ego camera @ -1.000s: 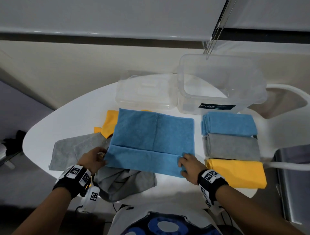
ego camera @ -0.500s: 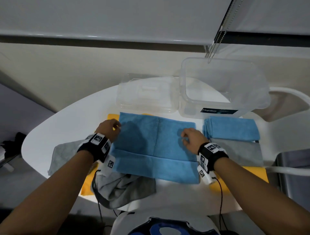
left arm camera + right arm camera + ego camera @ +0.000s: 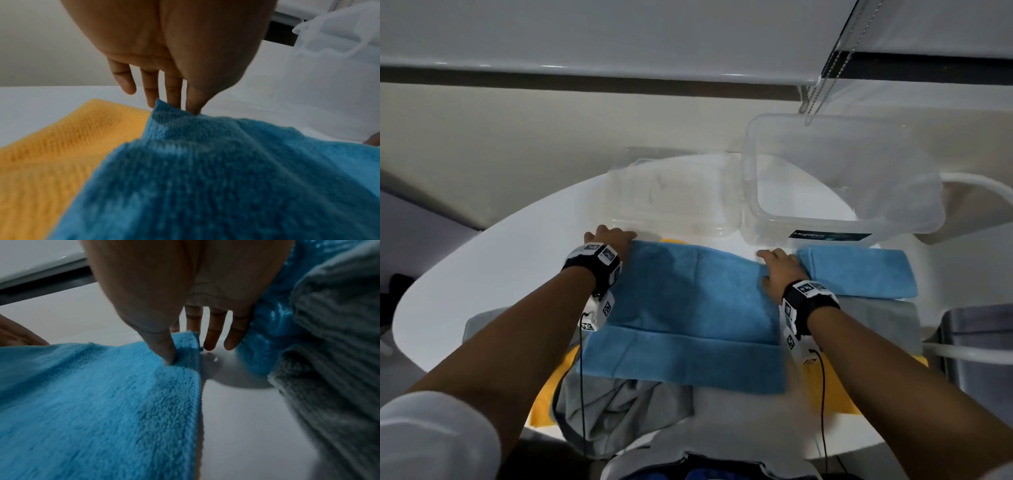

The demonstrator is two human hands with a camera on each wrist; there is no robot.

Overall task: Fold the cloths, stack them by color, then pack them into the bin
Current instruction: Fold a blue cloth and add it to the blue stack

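Observation:
A blue cloth [image 3: 688, 298] lies spread in the middle of the white table [image 3: 482, 267], its near edge turned up in a band. My left hand [image 3: 609, 238] pinches its far left corner between thumb and fingers [image 3: 174, 104]. At the far right corner my right hand [image 3: 774, 262] grips the cloth, thumb [image 3: 166, 352] on top and a finger under the edge. To the right lie folded blue [image 3: 859, 270], grey [image 3: 880, 318] and yellow [image 3: 835, 394] cloths. The clear bin [image 3: 842, 219] stands behind them.
The bin's clear lid [image 3: 671, 202] lies flat just beyond the blue cloth. An unfolded yellow cloth [image 3: 544, 394] and a crumpled grey cloth [image 3: 619, 411] lie under the blue one's near left part, at the table edge. A blind chain [image 3: 815, 96] hangs over the bin.
Both hands left the cloth's near corners and moved away from me along its sides to the far corners, where they now pinch it. The cloth stays flat.

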